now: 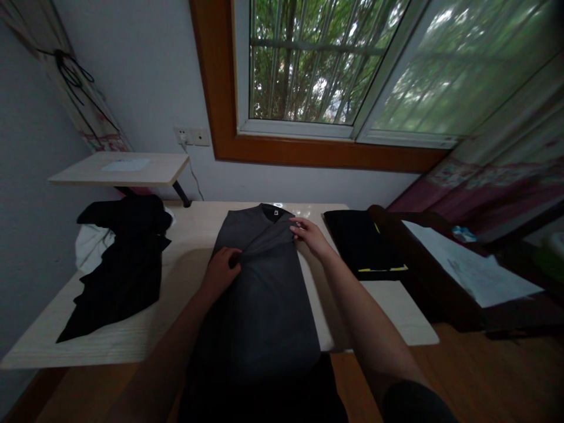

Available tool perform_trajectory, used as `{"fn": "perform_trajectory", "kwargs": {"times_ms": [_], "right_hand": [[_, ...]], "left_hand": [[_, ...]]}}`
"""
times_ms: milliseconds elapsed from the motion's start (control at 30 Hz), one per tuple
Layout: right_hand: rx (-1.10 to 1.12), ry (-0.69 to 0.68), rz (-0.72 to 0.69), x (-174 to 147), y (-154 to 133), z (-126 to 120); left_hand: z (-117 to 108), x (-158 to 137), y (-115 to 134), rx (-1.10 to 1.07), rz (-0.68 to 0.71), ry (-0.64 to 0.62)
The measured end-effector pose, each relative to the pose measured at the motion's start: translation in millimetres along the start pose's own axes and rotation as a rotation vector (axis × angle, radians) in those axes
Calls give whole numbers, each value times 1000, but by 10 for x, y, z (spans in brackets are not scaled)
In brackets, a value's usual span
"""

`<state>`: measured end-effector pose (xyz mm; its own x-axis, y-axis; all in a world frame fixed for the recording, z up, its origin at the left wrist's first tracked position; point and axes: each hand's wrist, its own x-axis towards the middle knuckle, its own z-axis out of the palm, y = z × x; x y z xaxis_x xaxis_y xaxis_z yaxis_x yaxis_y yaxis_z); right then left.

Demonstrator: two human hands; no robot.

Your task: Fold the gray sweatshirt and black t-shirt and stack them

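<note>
A dark grey shirt (pixel 268 294) lies lengthwise on the light wooden table, its neckline and small label at the far end. The near end hangs over the front edge. No sleeves show, and I cannot tell whether they are folded under. My left hand (pixel 222 271) is closed on the cloth at the shirt's left side, thumb and fingers pinching it. From there a slanting crease runs toward the far right shoulder. At that shoulder, beside the collar, my right hand (pixel 311 236) grips the edge between thumb and fingers.
Crumpled black clothing (pixel 127 264) and a white cloth (pixel 92 247) lie left on the table (pixel 176 329), near a small raised shelf (pixel 127 167). A folded black garment with yellow trim (pixel 365 241) lies right. Papers (pixel 471 264) rest on dark furniture beyond it.
</note>
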<state>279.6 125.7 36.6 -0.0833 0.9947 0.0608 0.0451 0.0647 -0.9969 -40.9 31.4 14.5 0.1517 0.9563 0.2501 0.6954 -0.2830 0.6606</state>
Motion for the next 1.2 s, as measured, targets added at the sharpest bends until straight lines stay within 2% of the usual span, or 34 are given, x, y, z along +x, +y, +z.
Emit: {"fn": "perform_trajectory", "kwargs": {"times_ms": [133,367,500,600,767,933,1033,1200], "right_hand": [[97,42,-47,122,-41,101],[169,28,-129,436,-135,370],[152,-47,-160,582,-173,522],[134,-115,-224,623,-116,610],[-120,-61,-302,518,93,656],[-480,-8,-410,351,205,632],[-580,9,-397,367,217,630],[-675,-3,-323,586,223,641]], "left_hand": [[8,-18,-4,-42,-1,7],[16,-11,7,-76,23,10],[27,-12,-15,-100,16,25],[23,-6,-24,-109,-50,48],[0,7,1,-130,-164,63],[27,-3,0,-153,-149,76],[61,-25,-20,-128,-108,91],[90,-65,-45,-94,-45,103]]}}
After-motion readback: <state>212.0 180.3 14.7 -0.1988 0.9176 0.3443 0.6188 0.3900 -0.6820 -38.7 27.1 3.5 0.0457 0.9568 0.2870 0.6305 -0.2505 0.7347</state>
